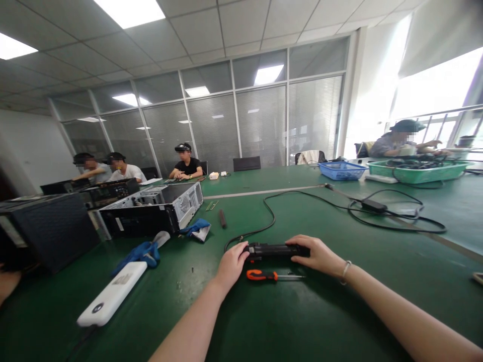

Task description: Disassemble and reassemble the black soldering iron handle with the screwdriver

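Note:
A black electric screwdriver (pixel 269 250) lies crosswise just above the green table (pixel 339 311) or on it; I cannot tell which. Its cord leaves from the left end. My left hand (pixel 233 262) is closed around that cord end, and my right hand (pixel 315 255) grips the other end between thumb and fingers. Directly in front of both hands, on the near side, rests a hand screwdriver (pixel 262 275) with an orange and black handle, its shaft pointing right. The right fingers cover the tip of the electric screwdriver.
An open computer case (pixel 139 221), blue gloves (pixel 145 254) and a white power strip (pixel 113 291) lie left. The black cord (pixel 269 216) runs to an adapter (pixel 373 205) at right. Blue (pixel 341 171) and green (pixel 418 172) baskets stand further back. Several people sit around the table.

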Motion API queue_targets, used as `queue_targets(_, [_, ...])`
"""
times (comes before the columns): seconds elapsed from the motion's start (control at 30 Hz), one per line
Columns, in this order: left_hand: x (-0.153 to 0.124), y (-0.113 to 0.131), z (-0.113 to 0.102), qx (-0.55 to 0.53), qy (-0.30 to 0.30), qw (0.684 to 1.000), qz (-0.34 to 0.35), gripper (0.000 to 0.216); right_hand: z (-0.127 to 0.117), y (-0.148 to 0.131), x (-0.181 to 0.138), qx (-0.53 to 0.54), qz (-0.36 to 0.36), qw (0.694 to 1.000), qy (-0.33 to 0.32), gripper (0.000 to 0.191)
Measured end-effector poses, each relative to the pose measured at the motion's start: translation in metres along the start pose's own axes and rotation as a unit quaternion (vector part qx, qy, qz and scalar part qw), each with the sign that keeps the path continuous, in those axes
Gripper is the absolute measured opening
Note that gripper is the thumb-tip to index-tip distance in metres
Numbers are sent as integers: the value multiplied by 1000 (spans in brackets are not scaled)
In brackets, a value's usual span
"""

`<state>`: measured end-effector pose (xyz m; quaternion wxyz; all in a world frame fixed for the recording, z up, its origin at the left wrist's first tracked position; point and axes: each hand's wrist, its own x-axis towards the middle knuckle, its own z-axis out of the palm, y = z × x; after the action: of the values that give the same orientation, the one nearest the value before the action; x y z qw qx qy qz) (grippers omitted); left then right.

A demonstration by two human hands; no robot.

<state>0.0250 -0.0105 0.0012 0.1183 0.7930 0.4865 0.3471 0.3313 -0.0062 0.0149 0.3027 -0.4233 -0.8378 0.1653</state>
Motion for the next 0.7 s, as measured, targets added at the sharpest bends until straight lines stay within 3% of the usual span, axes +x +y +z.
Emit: queue_targets(0.7, [3,5,0,90,-33,995,19,37,3,1,1,-72,-34,997,-22,40])
